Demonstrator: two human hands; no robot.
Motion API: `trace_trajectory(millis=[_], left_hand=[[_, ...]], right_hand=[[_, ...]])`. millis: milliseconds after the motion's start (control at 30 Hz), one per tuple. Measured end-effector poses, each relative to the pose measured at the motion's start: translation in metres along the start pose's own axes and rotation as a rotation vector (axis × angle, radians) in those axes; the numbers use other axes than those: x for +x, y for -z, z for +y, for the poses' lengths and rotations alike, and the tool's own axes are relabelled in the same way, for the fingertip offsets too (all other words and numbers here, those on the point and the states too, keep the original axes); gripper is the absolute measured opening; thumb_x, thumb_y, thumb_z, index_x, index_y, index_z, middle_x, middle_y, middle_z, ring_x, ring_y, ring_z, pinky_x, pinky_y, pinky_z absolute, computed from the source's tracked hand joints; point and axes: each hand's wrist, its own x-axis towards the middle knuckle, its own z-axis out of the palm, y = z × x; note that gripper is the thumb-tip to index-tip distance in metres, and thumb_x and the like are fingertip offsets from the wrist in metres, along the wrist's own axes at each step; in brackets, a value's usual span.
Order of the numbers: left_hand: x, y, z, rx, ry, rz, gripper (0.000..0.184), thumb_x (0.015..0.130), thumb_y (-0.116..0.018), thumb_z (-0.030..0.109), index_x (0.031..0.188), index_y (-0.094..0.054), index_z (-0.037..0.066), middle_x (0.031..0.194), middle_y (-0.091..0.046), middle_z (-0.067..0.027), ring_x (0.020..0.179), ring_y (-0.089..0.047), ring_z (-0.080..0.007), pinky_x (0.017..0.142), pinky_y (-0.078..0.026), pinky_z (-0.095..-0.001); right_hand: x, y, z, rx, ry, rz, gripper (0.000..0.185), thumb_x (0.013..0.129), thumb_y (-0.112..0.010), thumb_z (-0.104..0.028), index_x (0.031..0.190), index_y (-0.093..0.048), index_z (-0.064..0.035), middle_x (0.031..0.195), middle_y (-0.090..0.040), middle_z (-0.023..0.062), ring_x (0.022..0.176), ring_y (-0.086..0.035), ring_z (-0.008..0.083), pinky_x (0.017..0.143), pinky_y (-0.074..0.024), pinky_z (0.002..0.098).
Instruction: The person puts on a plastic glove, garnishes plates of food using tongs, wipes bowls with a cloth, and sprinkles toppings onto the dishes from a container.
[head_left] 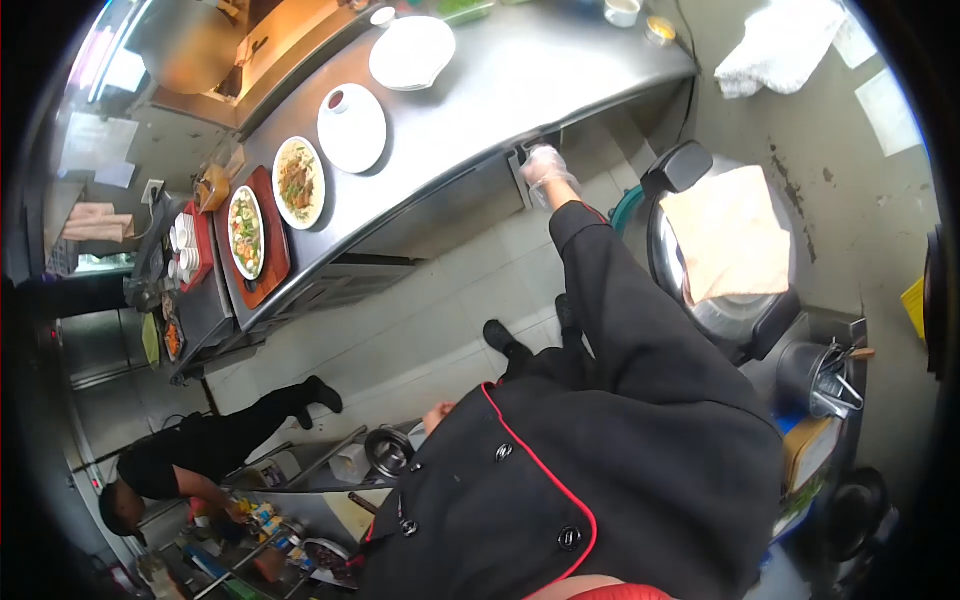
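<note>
My right hand [545, 168], in a clear plastic glove, reaches out to the front of the steel counter [480, 110]. Its fingers close round the edge of a metal door or drawer front [518, 178] under the countertop; the fingertips are partly hidden. Only a small part of my left hand [437, 415] shows beside my jacket, bare and low, and what its fingers do is hidden. On the counter above are a stack of white plates [412, 50], a white plate with a small cup of red sauce [352, 128], and a plate of noodles [299, 183].
A salad plate [246, 232] sits on a red-brown tray [275, 225]. To the right stands a large pot [660, 250] under a folded cloth [728, 235], with a steel container [808, 378] of utensils beyond. A co-worker [170, 460] leans over a shelf at lower left.
</note>
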Motion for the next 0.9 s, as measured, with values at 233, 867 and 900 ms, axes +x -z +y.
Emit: trace_trajectory(millis=[233,867,900], left_hand=[[-0.042,0.023,-0.038,0.160,0.212,-0.128,0.027,0.080,-0.064,0.022,0.098,-0.065,0.002,0.076,-0.068,-0.0071,0.073,-0.062,-0.0106,0.067,-0.048,-0.0267],[0.085,0.017,-0.001,-0.280,0.158,-0.074,0.023,0.087,-0.056,0.008,0.110,-0.058,0.005,0.091,-0.066,-0.0064,0.074,-0.061,-0.0134,0.061,-0.048,-0.0288],[0.096,0.015,-0.045,-0.402,0.266,-0.092,0.023,0.087,-0.055,0.007,0.110,-0.058,0.004,0.090,-0.066,-0.0067,0.074,-0.061,-0.0138,0.062,-0.048,-0.0289]], right_hand=[[0.019,-0.025,0.046,0.299,0.315,0.094,0.014,0.076,-0.056,-0.017,0.083,-0.067,-0.0143,0.100,-0.064,0.0140,0.088,-0.062,0.0315,0.079,-0.0497,0.0365],[-0.165,-0.013,0.129,0.463,0.081,0.406,0.024,0.074,-0.054,-0.001,0.098,-0.054,-0.0038,0.079,-0.051,0.0103,0.066,-0.053,0.0239,0.065,-0.0456,0.0310],[-0.162,-0.013,0.127,0.350,0.147,0.466,0.031,0.073,-0.055,0.000,0.104,-0.052,-0.0048,0.080,-0.051,0.0103,0.069,-0.054,0.0238,0.067,-0.0461,0.0302]])
